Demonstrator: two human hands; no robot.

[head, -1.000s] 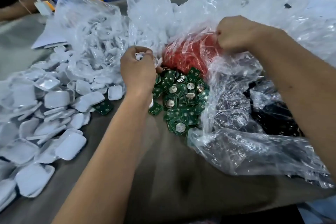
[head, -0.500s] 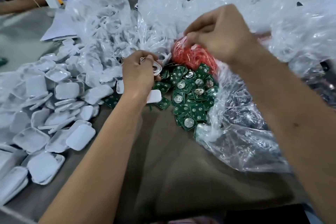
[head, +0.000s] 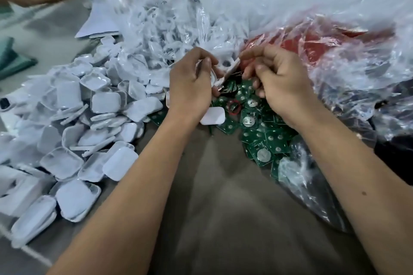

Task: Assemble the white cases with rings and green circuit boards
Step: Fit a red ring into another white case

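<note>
Hands meet above the pile of green circuit boards (head: pixel 257 134) on the counter (head: pixel 212 196). Left hand (head: pixel 190 87) has its fingers curled around a white case (head: pixel 230 70), which is tilted. Right hand (head: pixel 277 80) is curled just beside it; what it pinches I cannot tell. One red ring (head: pixel 234 107) lies on the boards. Many loose white cases (head: pixel 93 131) are heaped at left, and clear plastic bags (head: pixel 290 18) lie behind.

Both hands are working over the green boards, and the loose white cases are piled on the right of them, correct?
Not quite. In the head view both hands, left and right, are over the green boards, but the loose white cases are piled on the left.
</note>
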